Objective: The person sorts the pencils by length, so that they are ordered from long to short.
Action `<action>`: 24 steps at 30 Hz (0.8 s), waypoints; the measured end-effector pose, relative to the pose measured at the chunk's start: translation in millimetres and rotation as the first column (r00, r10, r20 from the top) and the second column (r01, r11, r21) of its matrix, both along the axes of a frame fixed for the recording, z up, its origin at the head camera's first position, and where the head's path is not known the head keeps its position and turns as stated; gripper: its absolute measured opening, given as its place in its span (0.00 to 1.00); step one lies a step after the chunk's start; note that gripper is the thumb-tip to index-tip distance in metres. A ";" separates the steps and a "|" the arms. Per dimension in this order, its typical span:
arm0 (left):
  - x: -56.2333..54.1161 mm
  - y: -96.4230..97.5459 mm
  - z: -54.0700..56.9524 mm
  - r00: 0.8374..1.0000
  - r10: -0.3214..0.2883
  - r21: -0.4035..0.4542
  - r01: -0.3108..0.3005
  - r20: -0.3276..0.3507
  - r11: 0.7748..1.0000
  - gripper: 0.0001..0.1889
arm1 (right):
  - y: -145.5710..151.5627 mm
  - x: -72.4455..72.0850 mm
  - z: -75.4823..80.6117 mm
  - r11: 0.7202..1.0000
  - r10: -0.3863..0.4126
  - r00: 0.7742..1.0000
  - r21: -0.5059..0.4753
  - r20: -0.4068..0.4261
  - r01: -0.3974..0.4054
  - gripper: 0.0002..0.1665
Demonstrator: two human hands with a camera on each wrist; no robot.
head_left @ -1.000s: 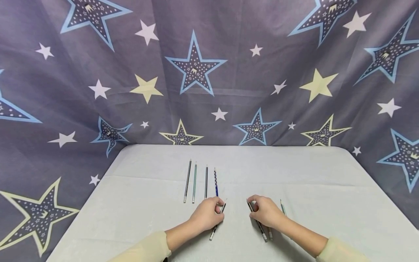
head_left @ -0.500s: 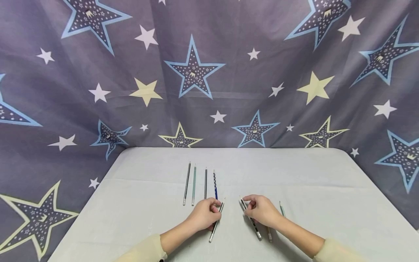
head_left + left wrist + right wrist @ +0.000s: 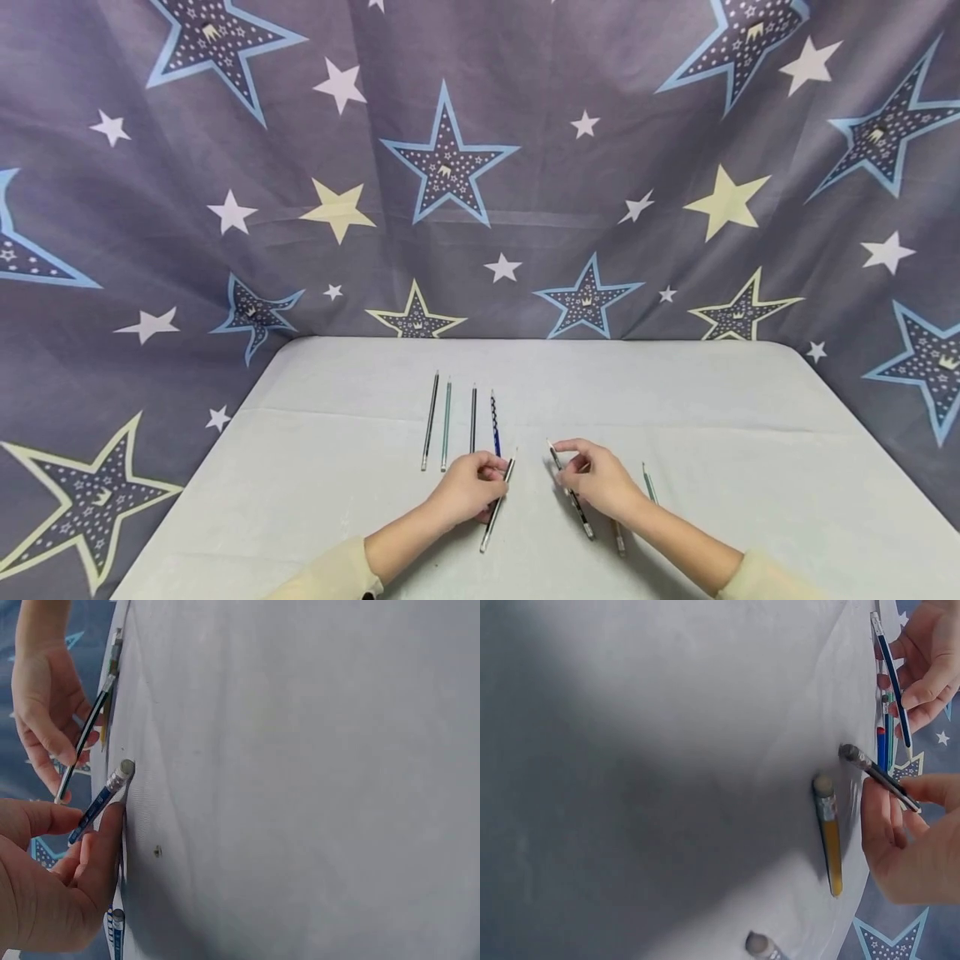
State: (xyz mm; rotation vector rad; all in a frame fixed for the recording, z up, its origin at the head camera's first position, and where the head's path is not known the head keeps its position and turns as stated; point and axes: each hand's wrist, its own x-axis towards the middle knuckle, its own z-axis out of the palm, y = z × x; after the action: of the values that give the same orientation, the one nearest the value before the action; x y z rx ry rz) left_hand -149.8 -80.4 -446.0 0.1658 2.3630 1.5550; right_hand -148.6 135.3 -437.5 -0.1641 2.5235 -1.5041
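My left hand (image 3: pixel 468 487) pinches a dark pencil (image 3: pixel 495 518) between thumb and fingers, its point slanting away to the right and its eraser end toward me. The same pencil (image 3: pixel 97 802) looks blue in the left wrist view. My right hand (image 3: pixel 600 479) pinches another dark striped pencil (image 3: pixel 576 502), tilted with its point up and left. Its silver ferrule and grey eraser show on this pencil (image 3: pixel 866 763) in the right wrist view. Below my right wrist lies a yellow-sided pencil (image 3: pixel 831 851), partly hidden in the head view.
Left of centre several pencils lie in a row: a black one (image 3: pixel 430 423), a teal one (image 3: pixel 446 425), a dark one (image 3: pixel 473 417) and a blue patterned one (image 3: pixel 495 421). Another teal pencil (image 3: pixel 649 483) lies beside my right forearm. A starry curtain (image 3: pixel 480 167) borders the white tabletop (image 3: pixel 712 400).
My right hand has moved left and slightly away from me with its pencil, closer to the left hand. My left hand has barely shifted. The row of pencils lies as before.
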 end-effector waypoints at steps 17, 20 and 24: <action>-0.4 8.5 3.4 0.981 0.116 0.215 -0.147 0.153 0.965 0.18 | 1.3 -0.6 2.8 0.987 -0.022 0.995 -0.156 0.094 0.036 0.27; 0.2 11.6 4.3 0.979 0.126 0.239 -0.163 0.162 0.957 0.19 | 0.7 0.6 2.9 0.980 -0.018 0.993 -0.193 0.116 0.041 0.27; 0.6 14.4 3.6 0.978 0.132 0.260 -0.171 0.162 0.950 0.20 | -0.6 1.7 3.1 0.974 -0.020 0.990 -0.223 0.138 0.051 0.28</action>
State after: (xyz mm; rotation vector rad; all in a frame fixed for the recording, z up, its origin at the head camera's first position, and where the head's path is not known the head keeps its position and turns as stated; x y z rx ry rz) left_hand -149.2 -66.1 -442.4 -0.0688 2.0872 1.8948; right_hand -146.9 134.7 -434.5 -0.0477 2.2590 -1.7514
